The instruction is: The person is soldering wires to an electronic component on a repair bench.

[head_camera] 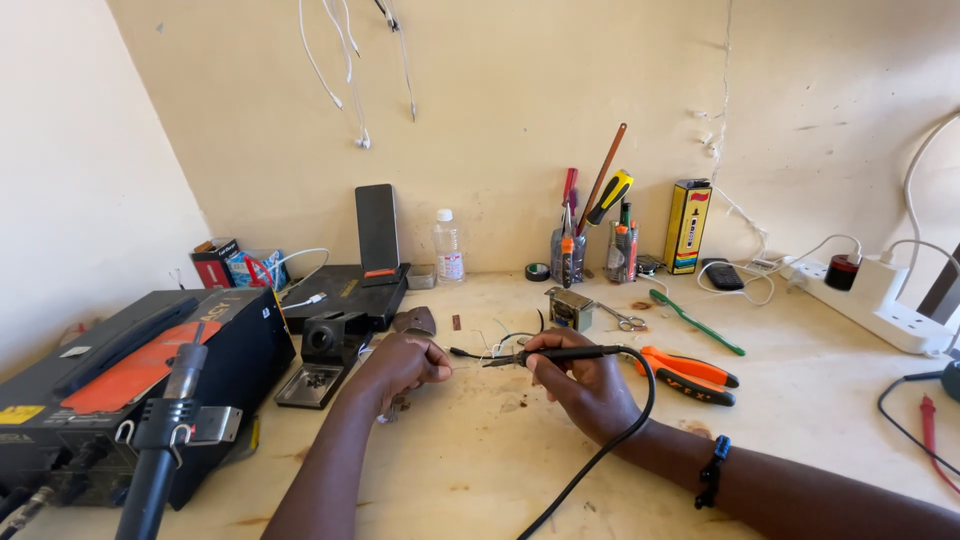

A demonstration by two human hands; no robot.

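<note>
My right hand [580,382] grips a black soldering iron [555,354] like a pen, its tip pointing left toward thin wires [470,353] above the wooden table [480,460]. The iron's black cord [610,440] loops down past my wrist, which wears a dark bracelet. My left hand [405,362] is closed, pinching the thin wire end just left of the iron's tip. The two hands are a few centimetres apart at the table's middle.
A black soldering station [110,385] with a hot-air handle [165,420] stands at left, an iron stand [320,360] beside it. Orange pliers [690,372], scissors [625,320], a green tool, tool cups, a water bottle [448,247], a power strip [880,300] and red probe leads lie around.
</note>
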